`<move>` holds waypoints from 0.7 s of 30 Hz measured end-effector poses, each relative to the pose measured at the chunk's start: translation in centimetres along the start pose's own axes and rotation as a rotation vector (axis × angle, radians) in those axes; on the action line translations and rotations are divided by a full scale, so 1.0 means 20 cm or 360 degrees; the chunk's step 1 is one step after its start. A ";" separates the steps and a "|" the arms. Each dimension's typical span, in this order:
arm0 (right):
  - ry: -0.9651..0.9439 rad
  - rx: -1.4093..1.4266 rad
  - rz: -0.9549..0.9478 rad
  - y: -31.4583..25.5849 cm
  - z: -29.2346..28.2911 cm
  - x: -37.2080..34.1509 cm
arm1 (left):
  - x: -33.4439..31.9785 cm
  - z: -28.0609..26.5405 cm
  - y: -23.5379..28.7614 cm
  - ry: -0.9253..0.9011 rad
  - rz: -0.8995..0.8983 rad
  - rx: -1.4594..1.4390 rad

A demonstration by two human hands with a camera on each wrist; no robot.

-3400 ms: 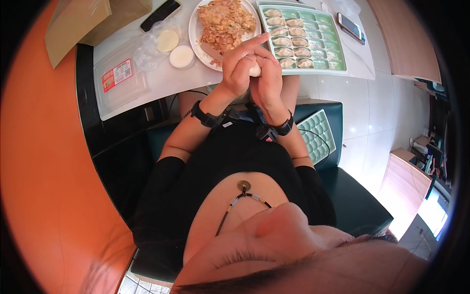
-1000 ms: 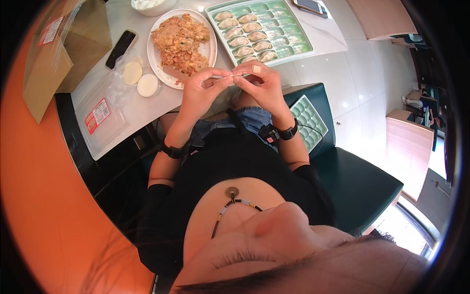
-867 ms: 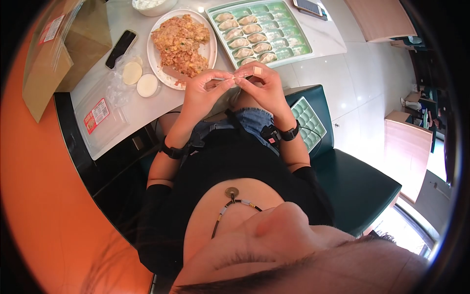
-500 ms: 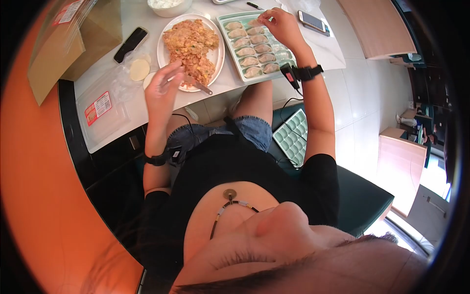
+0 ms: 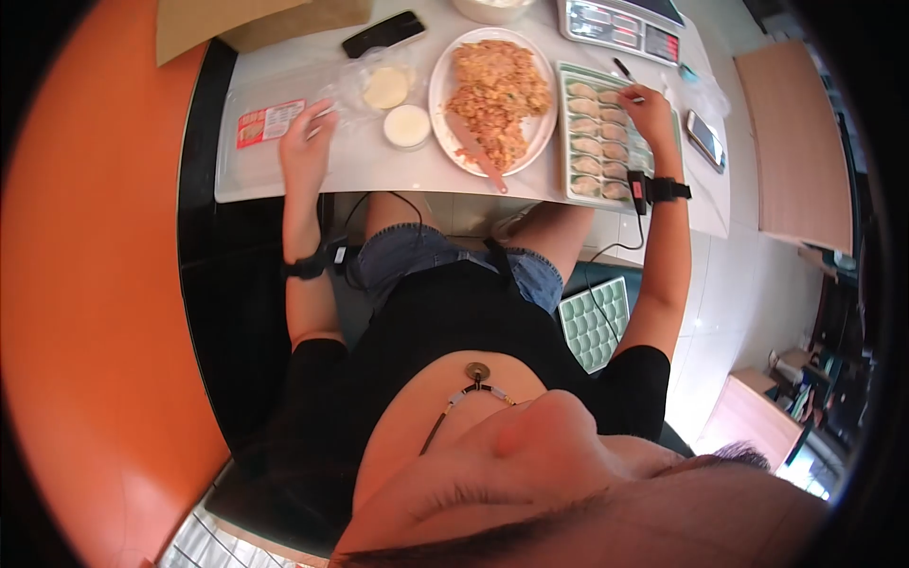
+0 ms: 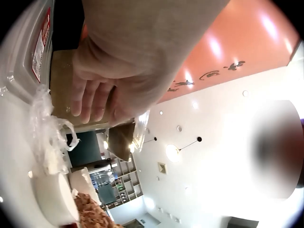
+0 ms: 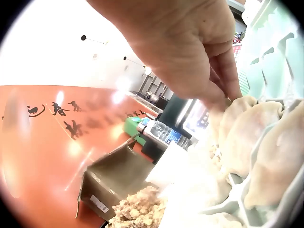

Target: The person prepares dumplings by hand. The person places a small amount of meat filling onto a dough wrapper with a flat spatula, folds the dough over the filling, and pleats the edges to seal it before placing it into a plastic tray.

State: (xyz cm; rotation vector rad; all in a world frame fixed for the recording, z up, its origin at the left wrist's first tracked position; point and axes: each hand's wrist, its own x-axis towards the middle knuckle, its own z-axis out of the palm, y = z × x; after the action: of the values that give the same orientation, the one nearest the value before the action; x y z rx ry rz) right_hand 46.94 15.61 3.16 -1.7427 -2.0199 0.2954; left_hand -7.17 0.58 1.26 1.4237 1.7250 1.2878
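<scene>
In the head view my right hand (image 5: 649, 109) is at the far part of the green tray (image 5: 577, 202), which holds two columns of pleated dumplings. Thumb and fingertips pinch the top edge of a dumpling (image 7: 240, 111) seated in its slot, as the right wrist view shows. My left hand (image 5: 308, 147) hovers over the clear plastic lid (image 5: 237, 175) with a red label. Its fingers hang loosely curled with nothing in them, also in the left wrist view. A plate (image 5: 440, 71) of meat filling (image 5: 497, 90) lies between the hands, with a flat spreader (image 5: 478, 156) on it.
Left of the plate are pale round wrappers (image 5: 386, 87) in a plastic bag and a white round stack or cup (image 5: 407, 126). Phones (image 5: 383, 35), a scale (image 5: 620, 28), a pen (image 5: 623, 68) and a cardboard box (image 5: 284, 28) stand around. Another green tray (image 5: 595, 322) rests on the seat.
Both hands pinched a small pale thing together near the table edge. They parted: the right hand carried a dumpling to the tray, and the left hand moved left past the plate. The head view shifted.
</scene>
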 end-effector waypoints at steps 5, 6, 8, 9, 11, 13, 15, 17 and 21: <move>-0.0114 -0.0062 0.0088 -0.01 -0.02 -0.02 | 0.10 0.17 0.04 -0.0366 0.0583 0.0399; -0.0123 -0.0064 0.0081 -0.05 -0.04 -0.04 | 0.15 0.20 0.02 -0.0361 0.0573 0.0399; 0.0023 0.0033 0.0001 -0.10 -0.08 -0.08 | 0.24 0.24 -0.01 -0.0486 0.0896 0.0775; 0.0063 0.0146 -0.0026 -0.18 -0.12 -0.11 | 0.27 0.26 -0.04 -0.0543 0.0815 0.0824; 0.0113 0.0243 -0.0008 -0.29 -0.17 -0.20 | 0.33 0.27 -0.08 -0.0540 0.0851 0.0874; 0.0148 0.0438 0.0066 -0.43 -0.22 -0.31 | 0.36 0.26 -0.09 -0.0551 0.0898 0.0925; 0.0150 0.0543 0.0093 -0.49 -0.22 -0.43 | 0.38 0.26 -0.09 -0.0637 0.0767 0.0887; 0.0154 0.0758 0.0162 -0.55 -0.20 -0.53 | 0.40 0.25 -0.11 -0.0651 0.0774 0.0781; 0.0152 0.1097 0.0169 -0.59 -0.11 -0.68 | 0.41 0.27 -0.13 -0.0543 0.0359 0.0387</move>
State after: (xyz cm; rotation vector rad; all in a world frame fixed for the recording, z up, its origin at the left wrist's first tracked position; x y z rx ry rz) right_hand 38.97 0.03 7.63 -1.3817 -1.5008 0.8147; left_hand -5.95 10.19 -1.95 1.8991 1.5600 0.8940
